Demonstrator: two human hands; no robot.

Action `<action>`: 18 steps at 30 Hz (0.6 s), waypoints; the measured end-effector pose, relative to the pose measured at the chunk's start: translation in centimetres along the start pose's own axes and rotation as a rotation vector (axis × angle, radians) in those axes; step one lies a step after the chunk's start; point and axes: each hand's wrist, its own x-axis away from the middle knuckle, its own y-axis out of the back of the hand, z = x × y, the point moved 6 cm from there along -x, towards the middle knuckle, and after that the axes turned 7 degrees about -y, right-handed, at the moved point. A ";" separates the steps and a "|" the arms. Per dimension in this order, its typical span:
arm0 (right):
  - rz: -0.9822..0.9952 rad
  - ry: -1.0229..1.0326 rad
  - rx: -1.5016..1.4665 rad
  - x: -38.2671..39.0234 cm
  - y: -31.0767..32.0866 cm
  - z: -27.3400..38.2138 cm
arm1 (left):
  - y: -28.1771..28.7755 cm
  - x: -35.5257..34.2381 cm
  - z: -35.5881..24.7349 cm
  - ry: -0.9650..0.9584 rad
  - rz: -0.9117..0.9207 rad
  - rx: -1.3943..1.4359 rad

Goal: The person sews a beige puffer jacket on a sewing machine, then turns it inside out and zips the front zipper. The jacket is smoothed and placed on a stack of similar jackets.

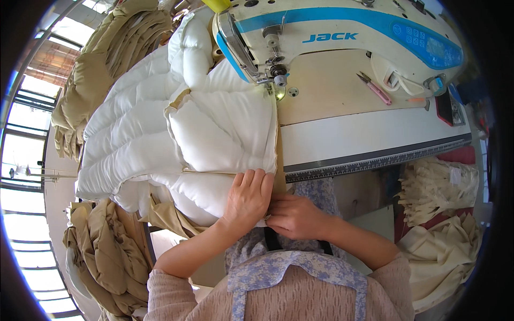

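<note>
A white quilted padded garment piece [134, 123] with khaki edging is spread over the left of the sewing table, its right edge running under the needle area of a white and blue sewing machine [332, 21]. My left hand [247, 198] presses down on the piece near its lower right corner, fingers curled over the seam. My right hand [292, 216] grips the same edge just right and below, fingers closed on it, their tips partly hidden by the fabric.
Pink-handled snips [375, 88] and a red-black device [448, 109] lie on the table [332, 123], which has a ruler strip [375, 159] along its front. Khaki padded pieces are piled at upper left [91, 80] and lower left [107, 251]; cream strips [433, 190] and cloth [433, 251] sit at right.
</note>
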 end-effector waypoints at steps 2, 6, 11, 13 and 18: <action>0.006 0.003 0.032 0.0 -0.2 0.0 | -0.3 0.2 0.0 -0.011 -0.023 0.019; 0.032 0.003 0.004 0.0 -0.5 0.1 | -1.0 0.4 -0.2 -0.039 -0.020 0.033; 0.004 -0.009 -0.017 0.1 -0.3 0.2 | 0.0 -0.2 -0.5 0.001 -0.107 0.119; -0.005 -0.006 -0.020 0.2 -0.1 0.2 | 1.0 -0.3 -0.5 0.044 -0.215 0.144; 0.071 -0.016 -0.038 0.5 -0.1 -0.1 | 0.1 -1.0 1.0 0.197 -0.128 0.078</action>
